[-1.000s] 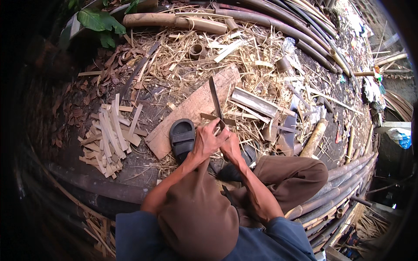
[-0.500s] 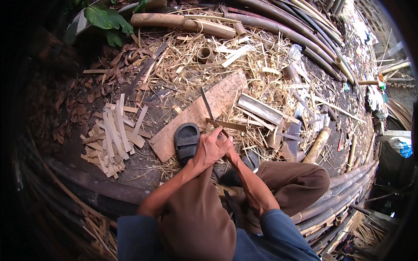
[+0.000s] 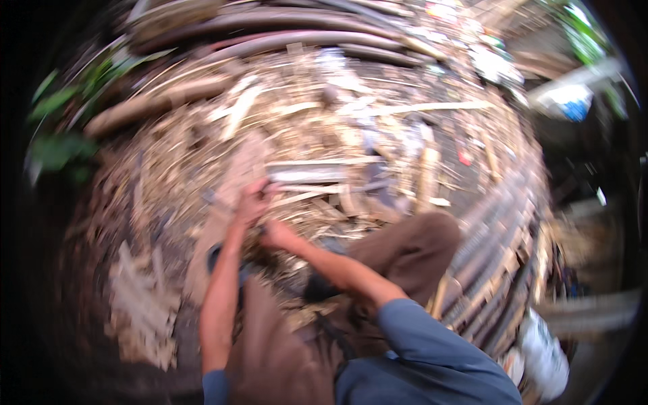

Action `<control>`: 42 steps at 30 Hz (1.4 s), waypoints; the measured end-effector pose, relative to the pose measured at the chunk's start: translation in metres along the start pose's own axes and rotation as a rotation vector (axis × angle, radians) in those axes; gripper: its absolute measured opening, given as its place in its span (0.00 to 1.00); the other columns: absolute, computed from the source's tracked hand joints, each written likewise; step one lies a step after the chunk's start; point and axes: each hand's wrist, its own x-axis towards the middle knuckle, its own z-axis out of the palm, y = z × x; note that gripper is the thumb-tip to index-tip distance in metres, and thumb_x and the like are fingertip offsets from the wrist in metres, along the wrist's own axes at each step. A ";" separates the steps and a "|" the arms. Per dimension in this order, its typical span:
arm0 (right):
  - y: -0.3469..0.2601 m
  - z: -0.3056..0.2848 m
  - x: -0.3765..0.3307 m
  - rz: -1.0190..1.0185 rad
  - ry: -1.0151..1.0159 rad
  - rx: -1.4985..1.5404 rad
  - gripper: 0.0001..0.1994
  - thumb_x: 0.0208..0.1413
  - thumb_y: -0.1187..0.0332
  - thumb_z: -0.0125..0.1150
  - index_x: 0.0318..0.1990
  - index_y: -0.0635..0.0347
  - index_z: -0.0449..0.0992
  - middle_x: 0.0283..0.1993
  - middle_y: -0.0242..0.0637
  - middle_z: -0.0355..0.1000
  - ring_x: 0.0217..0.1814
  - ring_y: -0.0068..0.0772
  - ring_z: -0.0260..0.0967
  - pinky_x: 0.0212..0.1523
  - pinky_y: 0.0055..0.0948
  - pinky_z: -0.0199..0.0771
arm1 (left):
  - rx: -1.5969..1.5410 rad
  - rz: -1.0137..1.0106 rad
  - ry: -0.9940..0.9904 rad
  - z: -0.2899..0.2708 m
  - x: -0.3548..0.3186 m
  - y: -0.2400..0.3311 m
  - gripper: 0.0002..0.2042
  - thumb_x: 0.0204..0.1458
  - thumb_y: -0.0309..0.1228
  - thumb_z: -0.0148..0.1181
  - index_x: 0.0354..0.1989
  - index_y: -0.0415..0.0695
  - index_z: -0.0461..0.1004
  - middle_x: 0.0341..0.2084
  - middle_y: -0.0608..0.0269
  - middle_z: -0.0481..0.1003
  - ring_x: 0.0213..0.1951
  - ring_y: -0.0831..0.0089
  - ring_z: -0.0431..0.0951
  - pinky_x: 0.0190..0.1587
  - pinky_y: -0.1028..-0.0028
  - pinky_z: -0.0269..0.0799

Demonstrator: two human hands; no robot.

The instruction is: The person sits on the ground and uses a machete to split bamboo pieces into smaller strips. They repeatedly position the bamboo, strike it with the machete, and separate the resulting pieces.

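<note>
Heavy blur here; both hands meet low over the plank (image 3: 236, 175) among shavings. Left hand (image 3: 251, 202) sits farther out, right hand (image 3: 277, 235) just behind it; whether either grips anything, I can't tell

Everything smears with motion blur. The left hand (image 3: 251, 202) and right hand (image 3: 275, 236) sit close together over the plank (image 3: 233, 182), but their fingers run into one blur, so whether they grip anything can't be made out. The sandal (image 3: 217, 255) is half hidden behind the left forearm. The split strips (image 3: 142, 307) melt into pale streaks. The person's sleeves are cut off at the lower edge.
</note>
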 end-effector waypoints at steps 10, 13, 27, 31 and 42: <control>0.015 -0.002 -0.009 -0.091 0.192 -0.090 0.10 0.41 0.71 0.58 0.30 0.70 0.78 0.32 0.59 0.75 0.38 0.57 0.76 0.37 0.45 0.79 | 0.105 0.125 0.088 0.006 0.000 0.025 0.15 0.61 0.38 0.53 0.28 0.39 0.68 0.15 0.64 0.60 0.19 0.77 0.58 0.21 0.72 0.56; 0.028 0.021 0.000 -0.105 0.243 0.092 0.10 0.39 0.72 0.59 0.28 0.71 0.77 0.31 0.61 0.75 0.38 0.60 0.76 0.35 0.45 0.78 | 0.054 0.080 0.169 0.012 -0.001 0.023 0.15 0.61 0.37 0.53 0.27 0.39 0.68 0.15 0.64 0.60 0.19 0.77 0.57 0.21 0.72 0.55; 0.029 0.047 0.001 0.059 0.156 0.256 0.18 0.41 0.64 0.64 0.41 0.61 0.74 0.40 0.52 0.76 0.47 0.54 0.74 0.43 0.48 0.76 | 0.227 0.230 -0.083 0.023 -0.033 0.022 0.18 0.55 0.39 0.61 0.23 0.38 0.65 0.11 0.58 0.59 0.16 0.68 0.57 0.20 0.68 0.55; 0.019 0.043 -0.004 0.076 0.277 0.273 0.16 0.39 0.68 0.66 0.37 0.65 0.77 0.39 0.53 0.76 0.46 0.53 0.75 0.42 0.47 0.77 | 0.246 0.239 -0.065 0.026 -0.032 0.048 0.19 0.56 0.41 0.60 0.23 0.37 0.66 0.11 0.61 0.61 0.17 0.73 0.58 0.21 0.68 0.55; 0.023 0.049 0.008 0.168 0.229 0.227 0.11 0.42 0.70 0.59 0.33 0.68 0.78 0.37 0.55 0.77 0.43 0.51 0.77 0.39 0.44 0.78 | -0.137 0.026 0.274 -0.004 -0.025 -0.069 0.19 0.59 0.44 0.55 0.24 0.42 0.65 0.13 0.69 0.62 0.17 0.77 0.59 0.20 0.75 0.53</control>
